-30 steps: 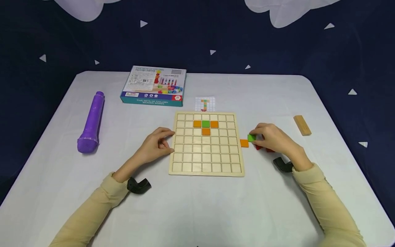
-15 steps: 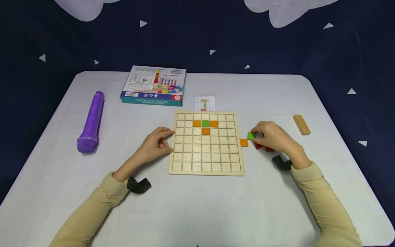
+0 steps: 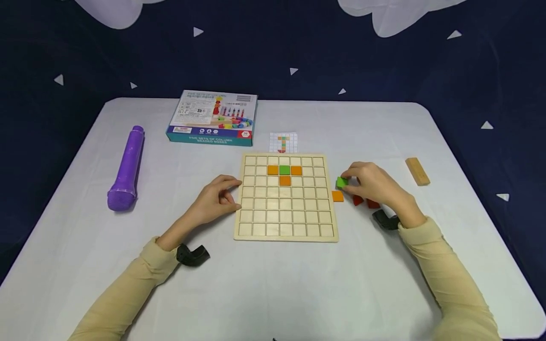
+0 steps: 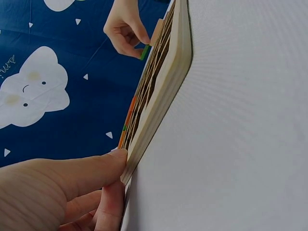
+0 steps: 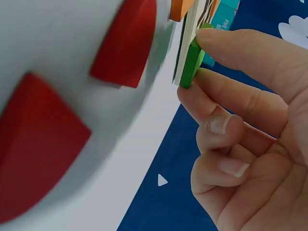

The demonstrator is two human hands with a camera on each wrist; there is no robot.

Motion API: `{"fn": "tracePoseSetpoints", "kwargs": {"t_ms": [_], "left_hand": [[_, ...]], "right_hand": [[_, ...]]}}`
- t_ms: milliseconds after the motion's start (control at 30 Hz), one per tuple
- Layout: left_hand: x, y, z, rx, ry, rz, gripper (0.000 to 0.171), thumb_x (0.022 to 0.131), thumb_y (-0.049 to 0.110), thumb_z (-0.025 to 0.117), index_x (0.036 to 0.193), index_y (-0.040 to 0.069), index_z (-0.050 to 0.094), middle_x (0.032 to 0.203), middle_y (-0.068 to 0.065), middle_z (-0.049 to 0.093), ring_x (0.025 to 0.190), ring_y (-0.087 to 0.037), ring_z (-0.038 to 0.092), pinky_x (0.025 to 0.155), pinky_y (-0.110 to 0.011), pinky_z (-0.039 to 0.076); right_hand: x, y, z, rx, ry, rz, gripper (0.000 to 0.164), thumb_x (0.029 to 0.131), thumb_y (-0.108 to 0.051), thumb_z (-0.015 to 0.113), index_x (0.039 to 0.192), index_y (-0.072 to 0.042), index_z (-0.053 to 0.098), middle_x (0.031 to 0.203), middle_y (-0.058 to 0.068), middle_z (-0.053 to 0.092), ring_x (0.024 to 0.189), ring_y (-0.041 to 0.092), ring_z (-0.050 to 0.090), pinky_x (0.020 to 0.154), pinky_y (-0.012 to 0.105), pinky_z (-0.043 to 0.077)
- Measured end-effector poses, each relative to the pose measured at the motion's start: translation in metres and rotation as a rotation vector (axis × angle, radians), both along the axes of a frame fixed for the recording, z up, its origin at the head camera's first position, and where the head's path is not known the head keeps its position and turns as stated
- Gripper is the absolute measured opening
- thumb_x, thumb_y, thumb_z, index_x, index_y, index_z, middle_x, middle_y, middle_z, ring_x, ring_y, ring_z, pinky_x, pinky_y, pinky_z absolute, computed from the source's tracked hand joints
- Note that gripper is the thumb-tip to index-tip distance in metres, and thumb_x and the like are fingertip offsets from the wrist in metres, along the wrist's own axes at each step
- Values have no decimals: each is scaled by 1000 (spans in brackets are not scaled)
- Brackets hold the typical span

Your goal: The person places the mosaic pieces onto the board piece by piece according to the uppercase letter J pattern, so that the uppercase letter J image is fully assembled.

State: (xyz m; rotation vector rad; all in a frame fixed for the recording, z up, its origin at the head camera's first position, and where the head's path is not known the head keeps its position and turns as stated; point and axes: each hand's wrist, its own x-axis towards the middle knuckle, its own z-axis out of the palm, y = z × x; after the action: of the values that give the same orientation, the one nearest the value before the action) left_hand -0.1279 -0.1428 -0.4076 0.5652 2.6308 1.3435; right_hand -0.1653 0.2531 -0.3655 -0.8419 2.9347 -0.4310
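Observation:
A wooden grid board [image 3: 278, 204] lies mid-table, with three orange tiles, such as the orange tile [image 3: 285, 181], and a green tile [image 3: 284, 170] set in its upper rows. My left hand [image 3: 213, 199] touches the board's left edge with thumb and index fingertip, spaced apart along it. To the right of the board, my right hand [image 3: 372, 182] pinches another green tile [image 5: 191, 62] between thumb and fingers. Just below that tile is a loose orange tile [image 3: 337, 196]. Two red curved-edge pieces, one red piece [image 5: 126, 45] and a second red piece [image 5: 41, 144], lie close to my right hand.
A small printed pattern card [image 3: 283, 142] lies behind the board. Farther back is a toy box [image 3: 213, 117]. A purple microphone [image 3: 128, 168] lies at the left, and a wooden block [image 3: 417, 171] at the right.
My right hand, pinching the green tile, has moved left and away from me, toward the board's right edge, uncovering more of the red pieces. My left hand stays in place.

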Motion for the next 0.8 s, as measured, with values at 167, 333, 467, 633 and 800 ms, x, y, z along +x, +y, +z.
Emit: {"fn": "tracePoseSetpoints", "kwargs": {"t_ms": [167, 333, 467, 633, 800], "left_hand": [[0, -1, -1, -4, 8, 10, 57, 75, 3, 74, 127, -5, 53, 128, -16, 50, 68, -1, 54, 60, -13, 47], [2, -1, -4, 3, 4, -3, 57, 75, 2, 74, 128, -7, 52, 128, -18, 50, 68, 0, 55, 60, -14, 48], [2, 0, -3, 16, 9, 0, 57, 75, 0, 74, 127, -7, 52, 127, -19, 51, 68, -2, 56, 60, -13, 48], [2, 0, -2, 10, 19, -2, 57, 75, 1, 74, 127, -7, 52, 127, -19, 51, 68, 0, 55, 60, -14, 48], [2, 0, -3, 6, 17, -1, 57, 75, 1, 74, 127, -7, 52, 128, -19, 50, 68, -1, 56, 61, -14, 49]], "right_hand": [[-4, -6, 2, -7, 22, 19, 24, 79, -13, 72, 99, 0, 71, 94, 12, 68, 79, 22, 61, 70, 36, 51], [-5, -11, 0, -10, 15, 30, 25, 79, -14, 73, 100, -1, 71, 94, 11, 69, 78, 20, 60, 70, 35, 51], [-7, -15, -1, -24, 16, 46, 26, 79, -16, 73, 101, -2, 71, 95, 10, 68, 76, 20, 59, 68, 32, 49], [-9, -19, 1, -34, 30, 67, 26, 79, -16, 72, 101, -1, 71, 94, 11, 68, 75, 20, 59, 67, 32, 48], [-10, -23, 0, -44, 25, 66, 26, 80, -16, 72, 101, -1, 71, 95, 11, 68, 76, 19, 59, 67, 32, 48]]}}
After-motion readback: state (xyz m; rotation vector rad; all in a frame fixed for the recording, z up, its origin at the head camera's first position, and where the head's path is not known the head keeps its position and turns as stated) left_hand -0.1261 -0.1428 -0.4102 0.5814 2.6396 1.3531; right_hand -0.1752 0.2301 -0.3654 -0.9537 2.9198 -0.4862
